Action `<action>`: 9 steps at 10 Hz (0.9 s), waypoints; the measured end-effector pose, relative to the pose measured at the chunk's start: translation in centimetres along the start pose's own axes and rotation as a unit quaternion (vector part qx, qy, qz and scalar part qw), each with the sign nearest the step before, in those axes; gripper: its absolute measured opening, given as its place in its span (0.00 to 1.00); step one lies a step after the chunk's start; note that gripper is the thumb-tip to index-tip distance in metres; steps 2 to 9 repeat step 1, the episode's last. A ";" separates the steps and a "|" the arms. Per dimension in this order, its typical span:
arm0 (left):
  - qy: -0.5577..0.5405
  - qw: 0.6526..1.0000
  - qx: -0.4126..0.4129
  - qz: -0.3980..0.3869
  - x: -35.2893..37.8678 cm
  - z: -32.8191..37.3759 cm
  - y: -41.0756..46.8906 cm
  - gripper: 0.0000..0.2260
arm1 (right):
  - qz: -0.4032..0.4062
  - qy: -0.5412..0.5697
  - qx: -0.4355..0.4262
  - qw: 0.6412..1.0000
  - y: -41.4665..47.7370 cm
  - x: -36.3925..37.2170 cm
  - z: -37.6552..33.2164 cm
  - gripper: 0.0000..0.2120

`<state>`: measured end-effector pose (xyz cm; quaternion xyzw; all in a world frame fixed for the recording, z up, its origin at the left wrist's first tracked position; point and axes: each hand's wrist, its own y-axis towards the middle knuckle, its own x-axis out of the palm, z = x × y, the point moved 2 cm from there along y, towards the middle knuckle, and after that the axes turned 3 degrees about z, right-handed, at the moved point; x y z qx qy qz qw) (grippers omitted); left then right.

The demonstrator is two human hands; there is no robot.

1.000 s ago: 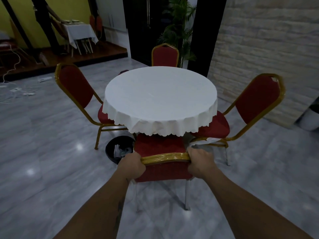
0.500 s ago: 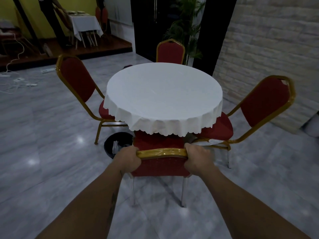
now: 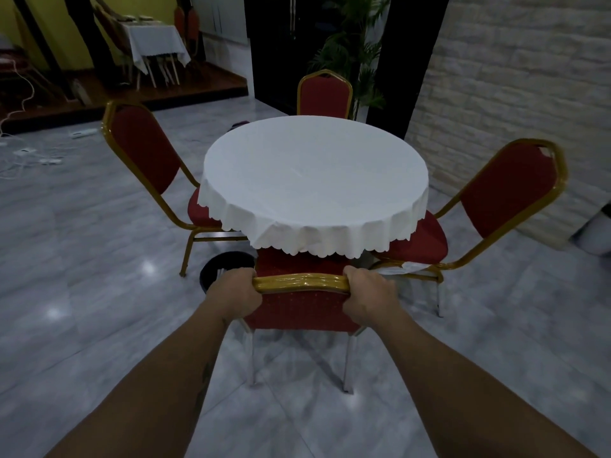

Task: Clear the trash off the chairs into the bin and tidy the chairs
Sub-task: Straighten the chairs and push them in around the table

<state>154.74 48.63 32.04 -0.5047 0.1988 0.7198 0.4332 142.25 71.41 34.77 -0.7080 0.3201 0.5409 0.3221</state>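
Meanwhile, at lower centre, a black round bin [image 3: 221, 268] holding trash sits left of the left hand [image 3: 236, 296], whose fingers, like the right hand's [image 3: 367, 298], clamp the red gold-framed chair [image 3: 302, 304], apparently to tuck it under the white-clothed round table [image 3: 314, 180].

forearms: bare, no sleeves | left forearm [image 3: 185, 375]: dark tattoo marking
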 end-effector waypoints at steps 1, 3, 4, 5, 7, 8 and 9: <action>0.057 0.997 0.045 -0.006 -0.2 0.4 -1.1 0.11 | -0.018 0.013 0.010 1.000 -0.8 -0.7 -0.1 0.19; 0.057 0.997 0.045 -0.006 -0.2 0.4 -1.1 0.11 | -0.018 0.013 0.010 1.000 -0.8 -0.7 -0.1 0.19; 0.057 0.997 0.045 -0.006 -0.2 0.4 -1.1 0.11 | -0.018 0.013 0.010 1.000 -0.8 -0.7 -0.1 0.19; 0.057 0.997 0.045 -0.006 -0.2 0.4 -1.1 0.11 | -0.018 0.013 0.010 1.000 -0.8 -0.7 -0.1 0.19; 0.057 0.997 0.045 -0.006 -0.2 0.4 -1.1 0.11 | -0.018 0.013 0.010 1.000 -0.8 -0.7 -0.1 0.19; 0.057 0.997 0.045 -0.006 -0.2 0.4 -1.1 0.11 | -0.018 0.013 0.010 1.000 -0.8 -0.7 -0.1 0.19; 0.057 0.997 0.045 -0.006 -0.2 0.4 -1.1 0.11 | -0.018 0.013 0.010 1.000 -0.8 -0.7 -0.1 0.19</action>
